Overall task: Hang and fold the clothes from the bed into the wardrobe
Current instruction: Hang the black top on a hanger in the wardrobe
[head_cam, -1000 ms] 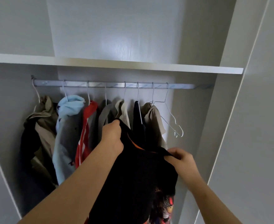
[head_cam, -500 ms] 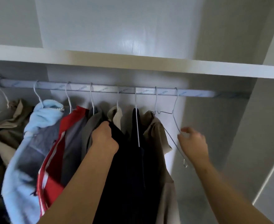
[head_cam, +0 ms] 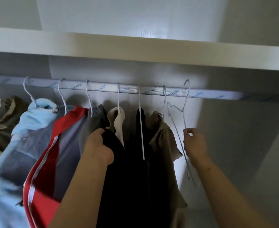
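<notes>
head: bent wire hanger (head_cam: 183,111), dark cloth (head_cam: 119,170)

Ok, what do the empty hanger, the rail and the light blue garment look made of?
Empty hanger: thin wire, pale, probably coated metal; it is slim and bent into shape. Rail: metal, likely aluminium, with a ribbed silver sheen and printed lettering. Light blue garment: soft fleece by its fuzzy, matte nap, though blur leaves that open.

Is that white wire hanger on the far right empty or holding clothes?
Empty: the white wire hanger is bare wire, pinched by the right hand.
</notes>
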The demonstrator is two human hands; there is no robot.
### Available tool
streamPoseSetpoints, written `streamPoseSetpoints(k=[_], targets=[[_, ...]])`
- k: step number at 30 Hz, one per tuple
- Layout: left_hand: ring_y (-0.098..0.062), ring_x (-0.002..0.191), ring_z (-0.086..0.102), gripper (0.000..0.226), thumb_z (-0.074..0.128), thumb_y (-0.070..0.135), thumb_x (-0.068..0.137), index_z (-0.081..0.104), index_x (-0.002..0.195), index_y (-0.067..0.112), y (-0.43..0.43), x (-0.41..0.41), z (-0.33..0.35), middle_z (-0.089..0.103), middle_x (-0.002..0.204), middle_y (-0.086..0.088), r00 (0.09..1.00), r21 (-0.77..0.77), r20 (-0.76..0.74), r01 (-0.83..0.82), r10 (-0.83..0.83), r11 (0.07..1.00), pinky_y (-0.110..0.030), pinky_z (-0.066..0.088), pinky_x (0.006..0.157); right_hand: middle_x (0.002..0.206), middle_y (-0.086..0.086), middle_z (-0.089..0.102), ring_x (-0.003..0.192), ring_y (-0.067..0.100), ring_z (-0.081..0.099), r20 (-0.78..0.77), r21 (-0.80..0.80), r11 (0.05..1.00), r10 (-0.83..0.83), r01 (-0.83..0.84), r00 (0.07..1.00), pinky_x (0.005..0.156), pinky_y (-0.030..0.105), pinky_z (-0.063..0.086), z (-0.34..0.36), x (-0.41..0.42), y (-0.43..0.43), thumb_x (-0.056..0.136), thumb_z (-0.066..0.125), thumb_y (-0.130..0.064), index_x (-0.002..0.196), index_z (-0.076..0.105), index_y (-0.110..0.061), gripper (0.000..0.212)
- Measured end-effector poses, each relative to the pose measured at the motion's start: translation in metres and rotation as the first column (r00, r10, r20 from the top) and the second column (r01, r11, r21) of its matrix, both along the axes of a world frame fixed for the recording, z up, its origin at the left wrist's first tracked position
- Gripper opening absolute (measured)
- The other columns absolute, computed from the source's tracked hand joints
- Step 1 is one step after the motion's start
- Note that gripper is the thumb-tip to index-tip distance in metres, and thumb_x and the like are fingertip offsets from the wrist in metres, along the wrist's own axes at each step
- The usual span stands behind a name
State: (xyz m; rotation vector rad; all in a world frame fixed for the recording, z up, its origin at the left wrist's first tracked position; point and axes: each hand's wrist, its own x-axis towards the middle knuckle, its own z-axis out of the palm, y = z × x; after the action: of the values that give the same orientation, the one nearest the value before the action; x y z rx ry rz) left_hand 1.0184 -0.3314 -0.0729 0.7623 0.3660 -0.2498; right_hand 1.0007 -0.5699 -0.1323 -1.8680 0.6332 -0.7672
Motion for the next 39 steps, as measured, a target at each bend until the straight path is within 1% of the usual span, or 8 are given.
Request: streamPoseSetpoints(k=[7, 12, 15, 19, 25, 29, 33, 39], targets=[[-0.006, 0.019, 0.042, 0.033, 0.042, 0.015, 0.096, 0.044, 0.063, 0.013, 0.015, -0.018, -0.001, 0.043, 0.025, 0.004, 0.998, 0.188, -0.004, 0.068, -0.069, 0.98, -0.012, 0.026, 0.021, 0.072, 0.0, 0.05, 0.056, 0.015, 0.043, 0.107, 0.108, 0.994, -0.037, 0.025, 0.994, 0.055, 0.024, 0.034, -0.005, -0.026, 0.024, 0.094, 0.046, -0.022, 0.098, 0.056, -0.017, 0.012], [-0.012, 0.052, 0.05, 0.024, 0.05, 0.016, 0.091, 0.053, 0.067, 0.012, 0.045, -0.044, -0.012, 0.052, 0.062, 0.0, 0.996, 0.087, -0.032, 0.091, -0.089, 0.992, -0.013, 0.038, 0.029, 0.066, -0.001, 0.048, 0.056, 0.017, 0.042, 0.131, 0.137, 0.989, -0.079, 0.061, 0.988, 0.054, 0.025, 0.034, -0.019, -0.074, 0.058, 0.091, 0.047, -0.018, 0.085, 0.055, -0.013, 0.011], [-0.015, 0.048, 0.055, 0.025, 0.054, 0.016, 0.089, 0.055, 0.064, 0.012, 0.071, -0.068, -0.023, 0.057, 0.049, -0.002, 0.998, 0.11, -0.02, 0.068, -0.066, 0.992, -0.015, 0.041, 0.032, 0.062, 0.001, 0.049, 0.059, 0.021, 0.045, 0.139, 0.149, 0.982, -0.14, 0.119, 0.98, 0.06, 0.031, 0.039, -0.026, -0.109, 0.091, 0.091, 0.051, -0.025, 0.067, 0.047, -0.016, 0.026], [-0.022, 0.069, 0.059, 0.015, 0.058, 0.023, 0.085, 0.063, 0.075, 0.012, 0.116, -0.1, -0.045, 0.063, 0.075, -0.006, 0.988, 0.177, -0.019, 0.152, -0.151, 0.972, -0.031, 0.049, 0.056, 0.06, 0.009, 0.038, 0.06, 0.022, 0.037, 0.134, 0.169, 0.976, -0.163, 0.14, 0.977, 0.06, 0.034, 0.035, -0.044, -0.163, 0.144, 0.09, 0.054, -0.037, 0.061, 0.032, -0.015, 0.043], [-0.021, 0.059, 0.06, 0.012, 0.06, 0.021, 0.082, 0.064, 0.075, 0.013, 0.156, -0.158, -0.08, 0.065, 0.058, -0.006, 0.97, 0.287, -0.022, 0.237, -0.241, 0.928, -0.024, 0.048, 0.049, 0.044, -0.005, 0.028, 0.04, 0.01, 0.027, 0.28, 0.348, 0.935, -0.166, 0.061, 0.946, 0.043, 0.021, 0.027, -0.08, -0.256, 0.211, 0.093, 0.054, -0.026, 0.056, 0.027, -0.018, 0.046], [-0.023, 0.062, 0.058, 0.011, 0.057, 0.017, 0.084, 0.062, 0.077, 0.01, 0.171, -0.192, -0.094, 0.06, 0.07, -0.008, 0.959, 0.387, -0.045, 0.274, -0.279, 0.88, -0.029, 0.047, 0.054, 0.045, -0.005, 0.037, 0.04, 0.009, 0.032, 0.376, 0.353, 0.936, -0.141, -0.001, 0.916, 0.039, 0.019, 0.031, -0.089, -0.306, 0.234, 0.094, 0.053, -0.015, 0.064, 0.041, -0.014, 0.032], [-0.025, 0.067, 0.054, 0.014, 0.054, 0.014, 0.085, 0.058, 0.095, 0.005, 0.179, -0.219, -0.094, 0.055, 0.076, -0.01, 0.94, 0.491, -0.035, 0.311, -0.339, 0.814, -0.034, 0.048, 0.065, 0.037, -0.011, 0.03, 0.034, 0.003, 0.03, 0.233, 0.398, 0.904, -0.262, 0.154, 0.937, 0.04, 0.018, 0.027, -0.086, -0.335, 0.241, 0.096, 0.046, -0.04, 0.07, 0.052, -0.018, 0.035], [-0.023, 0.06, 0.049, 0.015, 0.054, 0.01, 0.084, 0.051, 0.07, 0.012, 0.178, -0.281, -0.108, 0.05, 0.068, -0.009, 0.888, 0.622, 0.013, 0.353, -0.46, 0.699, -0.031, 0.043, 0.056, 0.034, -0.012, 0.029, 0.032, 0.004, 0.03, 0.144, 0.347, 0.918, -0.252, 0.19, 0.957, 0.039, 0.019, 0.028, -0.086, -0.394, 0.239, 0.097, 0.043, -0.035, 0.067, 0.061, -0.016, 0.04]])
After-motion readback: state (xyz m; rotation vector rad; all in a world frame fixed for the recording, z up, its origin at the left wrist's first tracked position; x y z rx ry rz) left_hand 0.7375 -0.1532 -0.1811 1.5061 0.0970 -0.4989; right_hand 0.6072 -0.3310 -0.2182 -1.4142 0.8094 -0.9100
